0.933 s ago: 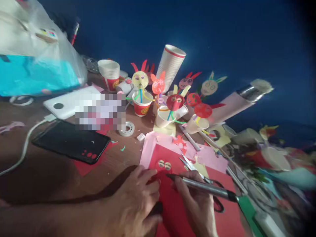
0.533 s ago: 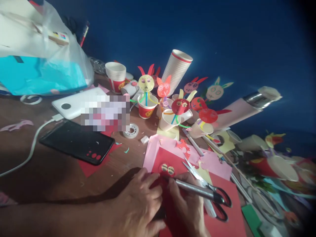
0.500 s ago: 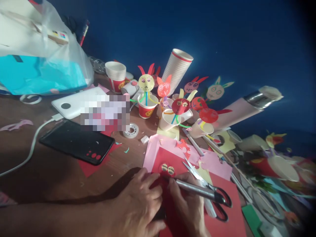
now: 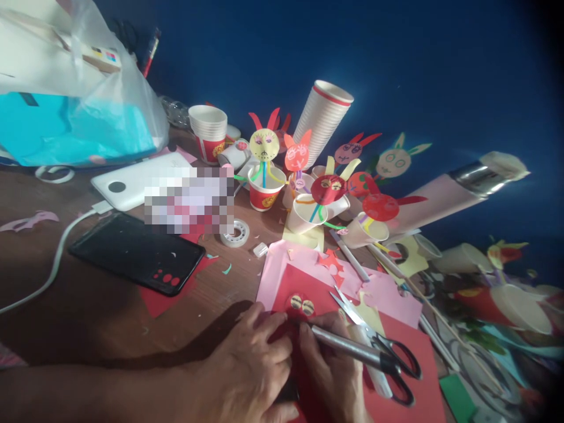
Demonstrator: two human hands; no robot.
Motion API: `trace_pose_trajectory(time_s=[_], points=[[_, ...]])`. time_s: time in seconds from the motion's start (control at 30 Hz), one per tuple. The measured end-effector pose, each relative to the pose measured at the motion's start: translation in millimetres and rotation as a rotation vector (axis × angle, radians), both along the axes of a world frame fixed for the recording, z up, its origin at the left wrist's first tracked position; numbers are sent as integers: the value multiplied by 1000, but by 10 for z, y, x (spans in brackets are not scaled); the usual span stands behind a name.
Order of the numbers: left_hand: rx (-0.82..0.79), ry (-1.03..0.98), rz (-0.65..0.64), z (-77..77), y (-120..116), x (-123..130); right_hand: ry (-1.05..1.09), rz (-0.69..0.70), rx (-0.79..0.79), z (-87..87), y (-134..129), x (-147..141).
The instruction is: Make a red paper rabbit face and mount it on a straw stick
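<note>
My right hand [image 4: 337, 364] is closed round a grey pen [image 4: 348, 346], its tip low over the red paper [image 4: 405, 364]. My left hand [image 4: 253, 358] rests on the left part of that paper, fingers bent and spread a little. Just beyond both hands, two small pale eye pieces with dark marks [image 4: 302, 304] sit on a round red piece. Black-handled scissors [image 4: 361, 317] lie partly open to the right of my right hand, beside a whitish tube [image 4: 376, 376]. Pink paper [image 4: 273, 264] shows under the red sheet.
Behind are paper cups with paper faces [image 4: 264, 144], a tall cup stack [image 4: 321, 120] and a pink flask [image 4: 440, 200]. To the left lie a dark phone [image 4: 136, 252], a white power bank [image 4: 141, 179], a tape roll [image 4: 235, 233] and a plastic bag [image 4: 132, 106].
The view has shifted slightly, so objects at the right appear a little further right. Both hands stay in nearly the same place, the pen still held in my right hand.
</note>
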State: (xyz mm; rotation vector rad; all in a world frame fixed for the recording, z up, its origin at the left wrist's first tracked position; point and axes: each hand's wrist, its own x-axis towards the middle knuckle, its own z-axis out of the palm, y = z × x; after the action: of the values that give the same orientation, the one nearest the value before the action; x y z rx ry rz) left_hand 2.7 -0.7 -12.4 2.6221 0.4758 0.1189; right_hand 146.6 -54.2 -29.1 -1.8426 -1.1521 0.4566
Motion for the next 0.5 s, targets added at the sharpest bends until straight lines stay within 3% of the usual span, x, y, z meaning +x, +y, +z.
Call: trace_pose_trajectory(time_s=[0.23,0.4,0.5], points=[[-7,-4,30,63,-15,1,-106,131,31,-45,-5,99],[-88,-109,30,91,68,-15,-28,38,6,-45,-6,55],[-166,-155,93,158,223,-22,10,85,-15,-82,-22,73]])
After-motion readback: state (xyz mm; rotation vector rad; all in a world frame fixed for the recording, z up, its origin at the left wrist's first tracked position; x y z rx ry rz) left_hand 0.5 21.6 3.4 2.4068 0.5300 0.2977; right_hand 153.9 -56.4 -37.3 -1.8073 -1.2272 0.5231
